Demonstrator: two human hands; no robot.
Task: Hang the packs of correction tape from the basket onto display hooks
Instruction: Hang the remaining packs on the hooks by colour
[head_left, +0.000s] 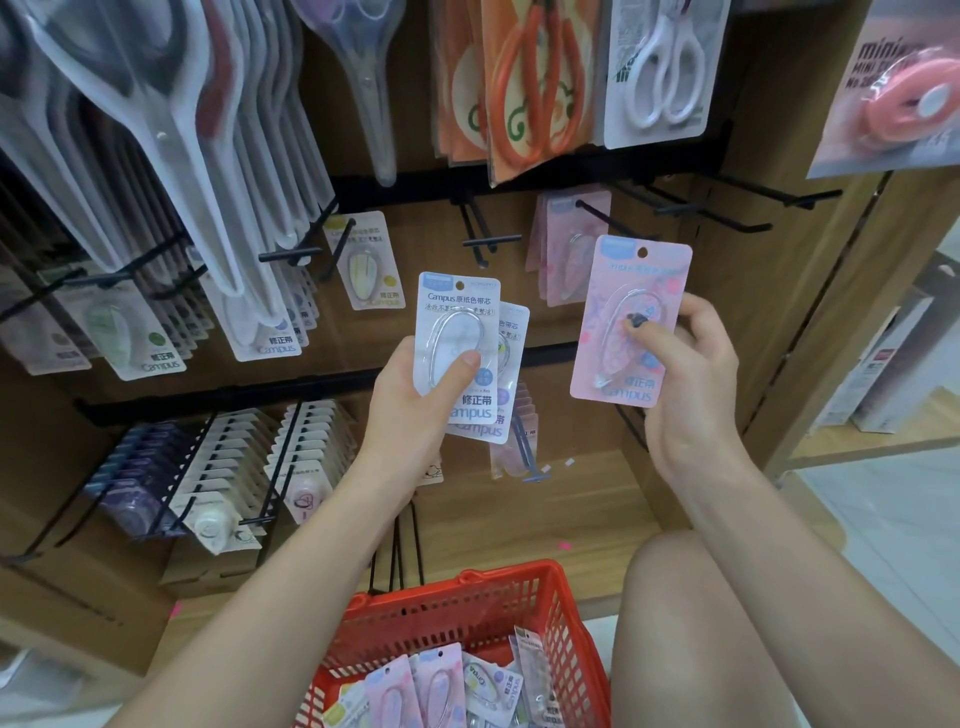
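- Left hand grips two overlapped blue packs (thumb on the front blister).
- Right hand pinches a pink pack upright.
- Red basket below holds more packs.

From my feed, the second pack in the left hand is mostly covered by the blue-topped pack in front, so I cannot read its colour band. The right hand's thumb hides the middle of the pink pack. The red basket is cut off by the bottom edge. The mini tape card runs past the right edge, its print incomplete. The hanging pink packs are blurred.
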